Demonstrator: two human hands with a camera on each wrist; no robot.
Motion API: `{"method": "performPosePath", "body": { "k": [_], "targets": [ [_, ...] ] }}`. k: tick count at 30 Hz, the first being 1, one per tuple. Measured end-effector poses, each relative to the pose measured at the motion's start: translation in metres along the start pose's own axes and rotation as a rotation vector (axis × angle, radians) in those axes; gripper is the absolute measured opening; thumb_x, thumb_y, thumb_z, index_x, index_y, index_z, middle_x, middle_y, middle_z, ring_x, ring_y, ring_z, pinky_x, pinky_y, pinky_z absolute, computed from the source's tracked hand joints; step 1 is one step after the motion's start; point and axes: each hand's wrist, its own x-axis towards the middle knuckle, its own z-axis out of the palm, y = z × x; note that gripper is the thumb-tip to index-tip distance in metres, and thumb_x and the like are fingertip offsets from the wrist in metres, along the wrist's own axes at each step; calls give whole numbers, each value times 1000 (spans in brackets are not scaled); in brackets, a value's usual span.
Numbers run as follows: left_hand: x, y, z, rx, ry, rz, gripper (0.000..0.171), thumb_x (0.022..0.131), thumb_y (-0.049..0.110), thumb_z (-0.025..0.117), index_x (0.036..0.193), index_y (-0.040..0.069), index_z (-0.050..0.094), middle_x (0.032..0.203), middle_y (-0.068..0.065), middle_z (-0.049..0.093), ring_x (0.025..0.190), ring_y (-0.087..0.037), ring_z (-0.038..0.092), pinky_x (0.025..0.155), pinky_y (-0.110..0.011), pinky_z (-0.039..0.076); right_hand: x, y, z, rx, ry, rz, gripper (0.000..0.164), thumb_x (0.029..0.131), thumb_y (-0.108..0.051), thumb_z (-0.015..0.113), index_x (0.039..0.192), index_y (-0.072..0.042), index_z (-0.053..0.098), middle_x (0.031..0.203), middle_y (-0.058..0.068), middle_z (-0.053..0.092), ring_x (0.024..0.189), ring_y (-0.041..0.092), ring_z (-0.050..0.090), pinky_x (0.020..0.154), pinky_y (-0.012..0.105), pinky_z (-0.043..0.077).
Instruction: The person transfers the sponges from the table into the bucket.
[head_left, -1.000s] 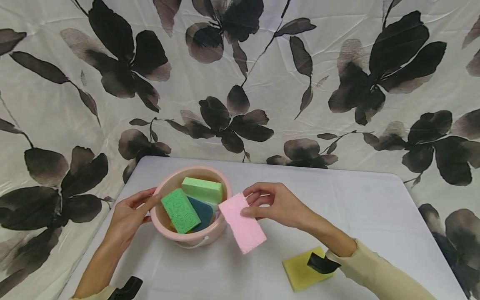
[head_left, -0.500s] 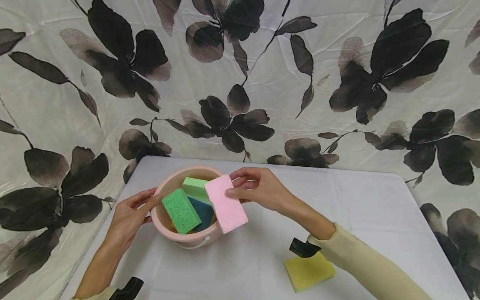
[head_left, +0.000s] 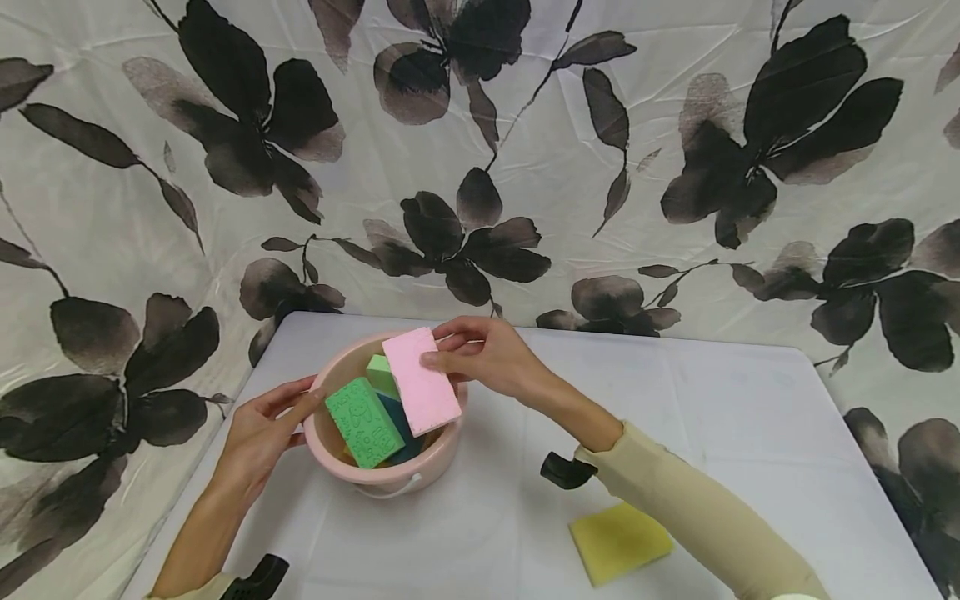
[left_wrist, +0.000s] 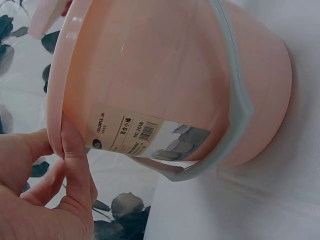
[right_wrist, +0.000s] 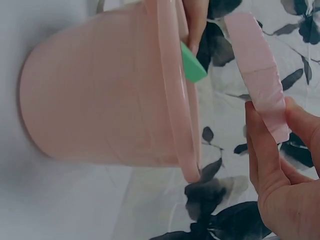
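Observation:
My left hand (head_left: 258, 429) pinches the rim of a pink bucket (head_left: 442, 458) on its left side; the left wrist view shows thumb and finger on either side of that rim (left_wrist: 56, 100). A pink sponge (head_left: 422, 383) is pinched between the thumb and fingers of my right hand (head_left: 487, 358), over the right part of the bucket's mouth. From the right wrist view, the pink sponge (right_wrist: 257, 70) hangs clear of the rim. Inside the bucket are a bright green sponge (head_left: 365, 423), a light green block (head_left: 381, 375) and a dark blue piece (head_left: 393, 408), partly covered from sight.
A yellow sponge (head_left: 618, 542) lies on the white-covered table (head_left: 727, 433), beside the right sleeve. The bucket's pale handle (head_left: 390, 492) hangs down at its front. Behind the table rises a floral cloth (head_left: 585, 200).
My right hand has carried the pink sponge leftward and away from me, from beside the bucket to above its mouth. The left hand has stayed at the rim.

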Motion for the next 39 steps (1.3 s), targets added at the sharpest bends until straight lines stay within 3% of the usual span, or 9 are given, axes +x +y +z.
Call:
{"method": "performPosePath", "body": {
  "k": [4,12,21,30,39],
  "targets": [
    [0,0,0,2,0,-4,69,97,46,70,149,6,53,146,-15,53,93,4,63,73,-23,59,10,2,4,-30,32,-18,38,88,-24,84,120,-7,72,101,5,73,88,17,71,74,27,58],
    [0,-1,0,15,-5,-16,65,99,44,68,150,6,52,147,-17,52,92,5,61,72,-22,58,30,7,16,21,28,-47,39,89,-13,82,123,1,70,100,12,73,80,15,69,76,34,63],
    [2,-1,1,19,-5,-20,64,100,42,67,150,6,51,147,-16,52,92,4,61,71,-21,58,47,15,28,-232,43,-149,31,89,-16,82,115,-1,75,102,11,76,88,15,71,76,23,60],
    [0,2,0,12,-5,-8,66,99,45,67,150,6,52,145,-16,53,93,4,61,73,-22,58,54,14,36,-449,-20,-257,21,94,-13,77,110,1,76,103,10,77,93,17,72,84,20,56],
    [0,2,0,13,3,-34,67,98,46,68,150,7,52,147,-15,52,92,4,61,73,-22,58,45,13,29,-483,-36,-293,16,95,-9,75,108,0,75,103,10,75,93,19,69,88,25,57]
  ]
}}
